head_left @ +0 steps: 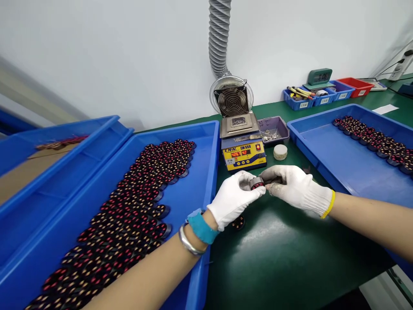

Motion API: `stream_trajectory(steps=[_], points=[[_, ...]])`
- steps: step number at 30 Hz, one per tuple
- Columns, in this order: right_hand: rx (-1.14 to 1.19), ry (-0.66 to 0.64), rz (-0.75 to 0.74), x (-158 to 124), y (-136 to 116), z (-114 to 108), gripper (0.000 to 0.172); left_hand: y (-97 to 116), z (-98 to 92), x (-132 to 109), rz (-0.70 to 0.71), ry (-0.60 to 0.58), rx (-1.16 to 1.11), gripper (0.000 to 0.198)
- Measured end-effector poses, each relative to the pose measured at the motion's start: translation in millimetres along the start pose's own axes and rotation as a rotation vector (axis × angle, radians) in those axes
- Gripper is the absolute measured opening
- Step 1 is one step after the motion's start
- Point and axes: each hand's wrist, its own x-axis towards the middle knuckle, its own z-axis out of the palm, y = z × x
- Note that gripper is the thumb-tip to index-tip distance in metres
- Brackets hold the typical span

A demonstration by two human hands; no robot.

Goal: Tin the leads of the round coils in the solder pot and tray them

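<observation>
Just in front of the yellow soldering unit, my gloved left hand (237, 196) grips a small round wound motor stator (257, 183), with a grey outer ring and red and black inside. My gloved right hand (292, 187) meets it from the right, thumb and fingers closed at its edge. Whether the right fingertips also pinch a wire there is too small to tell. Another stator (238, 222) lies on the green bench beneath my left wrist, partly covered. Many like it, with copper and red windings, fill rows in the blue tray (201, 159) to the left.
The yellow soldering unit (245, 156) stands ahead, with a fan (232, 101) and grey duct (220, 38) behind it. Beside it are a purple bin (284, 131) and a round white tub (280, 152). A second blue tray (322, 150) with stators sits at right, small tool boxes (300, 103) behind.
</observation>
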Motion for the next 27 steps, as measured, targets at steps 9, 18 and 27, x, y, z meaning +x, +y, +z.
stream_trajectory(steps=[9,18,27], points=[[0.266,0.014,0.043,5,1,-9,0.043,7,0.4,-1,-0.134,-0.158,-0.434,0.049],[0.130,-0.232,0.076,-2,9,10,0.046,4,-3.1,3,-0.039,-0.018,-0.402,0.037],[0.054,-0.114,0.116,-3,7,4,0.045,5,0.0,4,-0.056,0.167,-0.257,0.038]])
